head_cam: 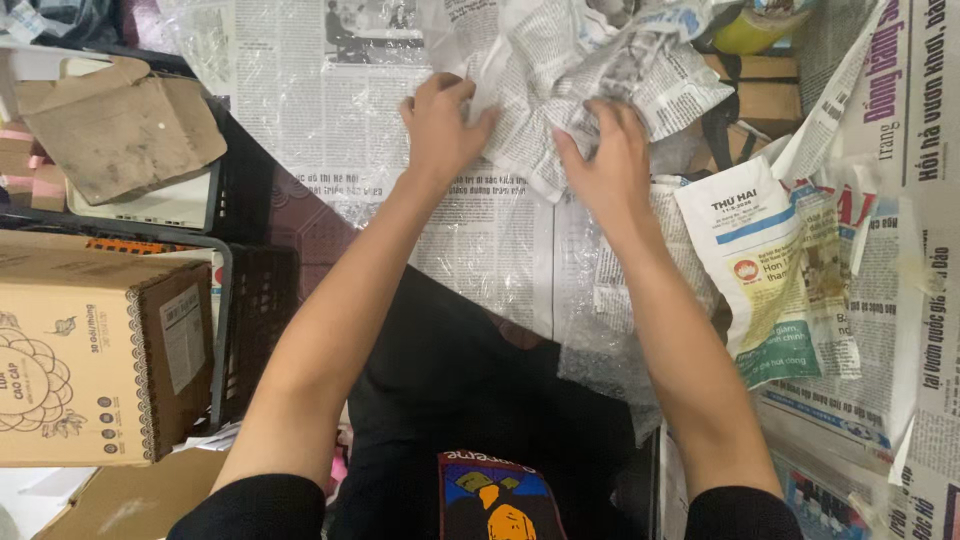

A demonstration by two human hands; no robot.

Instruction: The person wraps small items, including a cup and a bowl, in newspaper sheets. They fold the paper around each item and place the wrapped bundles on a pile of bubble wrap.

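My left hand (440,125) and my right hand (605,155) both press on a crumpled bundle of newspaper (590,60) at the top middle of the head view. The left hand grips the bundle's left edge. The right hand's fingers dig into its lower right folds. What the paper wraps is hidden. Under the bundle lie flat newspaper sheets (330,110) covered with clear plastic film (480,230).
A brown printed carton (90,350) stands at the left beside a black crate (260,310). Torn cardboard (120,125) lies at the upper left. More newspaper sheets (860,280) spread at the right, with a yellow object (745,30) and a cardboard box (765,95) beyond.
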